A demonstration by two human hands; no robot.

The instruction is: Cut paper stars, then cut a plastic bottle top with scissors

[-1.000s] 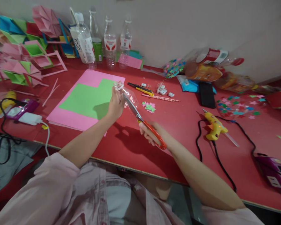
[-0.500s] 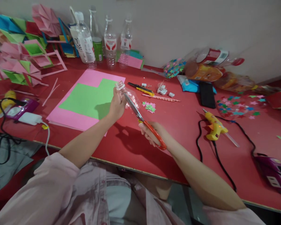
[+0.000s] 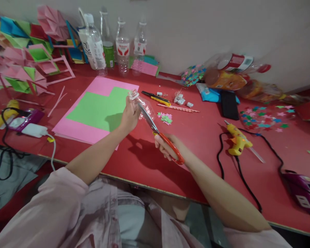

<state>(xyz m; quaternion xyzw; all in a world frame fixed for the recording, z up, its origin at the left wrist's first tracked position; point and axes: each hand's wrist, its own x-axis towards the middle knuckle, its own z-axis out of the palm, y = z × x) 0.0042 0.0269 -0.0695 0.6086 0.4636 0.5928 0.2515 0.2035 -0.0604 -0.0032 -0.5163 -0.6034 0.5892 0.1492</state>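
Observation:
My left hand point(image 3: 129, 115) grips the clear top part of a plastic bottle point(image 3: 146, 103), its threaded neck pointing up and away to the left. My right hand point(image 3: 167, 146) is closed around the orange handles of a pair of scissors point(image 3: 154, 126). The blades lie against the bottle piece beside my left fingers; whether they cut into the plastic I cannot tell. Underneath my left hand are green paper point(image 3: 95, 112) and larger pink sheets point(image 3: 79, 132). Small paper stars point(image 3: 165, 118) lie just past the scissors.
A yellow-black utility knife point(image 3: 156, 98) and white lights on wire point(image 3: 180, 98) lie behind. Several bottles point(image 3: 123, 51) stand along the wall. Right are a phone point(image 3: 229, 105), a hot glue gun point(image 3: 238, 139) with cords, and a purple power strip point(image 3: 302, 191). Paper shapes point(image 3: 28, 62) crowd the left.
Almost nothing differs. The whole view has shifted slightly, and both hands keep the same hold on the bottle piece and the scissors.

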